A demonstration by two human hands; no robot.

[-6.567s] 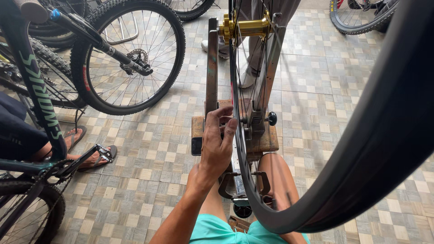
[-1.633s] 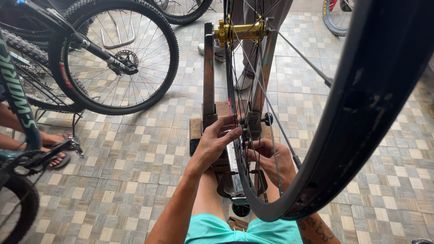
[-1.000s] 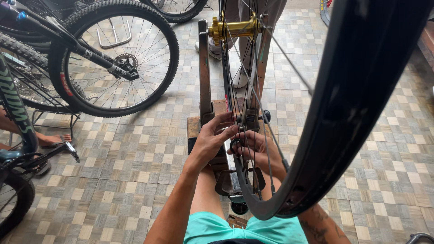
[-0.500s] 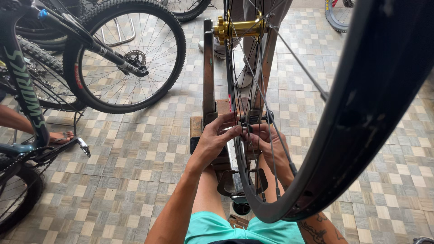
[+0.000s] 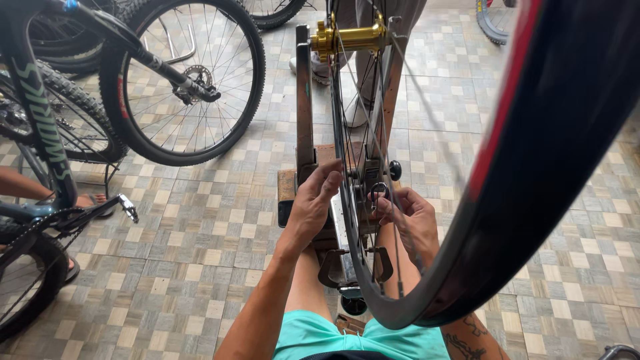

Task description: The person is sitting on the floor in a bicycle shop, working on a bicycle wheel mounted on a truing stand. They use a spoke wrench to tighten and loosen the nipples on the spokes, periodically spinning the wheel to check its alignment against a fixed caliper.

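Spokes (image 5: 360,133) and stand uprights (image 5: 305,100) crowd the rim (image 5: 347,220); tiled floor (image 5: 200,227) at left lies open up to the parked bicycle (image 5: 180,80).

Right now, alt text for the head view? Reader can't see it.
Looking down, a person's left hand rests on a spoked wheel held upright in a truing stand, while the right hand pinches a small tool at the spokes. The wheel has a gold hub. Bicycles stand to the left on the tiled floor.
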